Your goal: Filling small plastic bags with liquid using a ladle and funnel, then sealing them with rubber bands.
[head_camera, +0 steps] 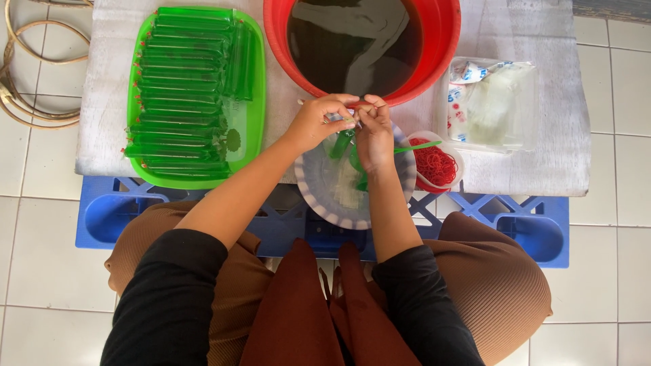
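Both hands meet above a grey striped bowl (319, 196) at the near edge of a low white board. My left hand (319, 122) pinches the top of a thin green-filled plastic tube (341, 144) that hangs down into the bowl. My right hand (374, 135) grips the same tube top, fingers closed tight against the left hand's fingers. A green funnel or scoop (413, 146) lies in the bowl to the right of my right hand. What the fingertips hold between them is too small to make out.
A green tray (251, 129) at left carries several filled green tubes (183, 88). A red basin (441, 41) of dark liquid stands behind the hands. A small tub of red rubber bands (435, 165) and a clear box of plastic bags (491, 102) sit at right. A blue crate (542, 230) supports the board.
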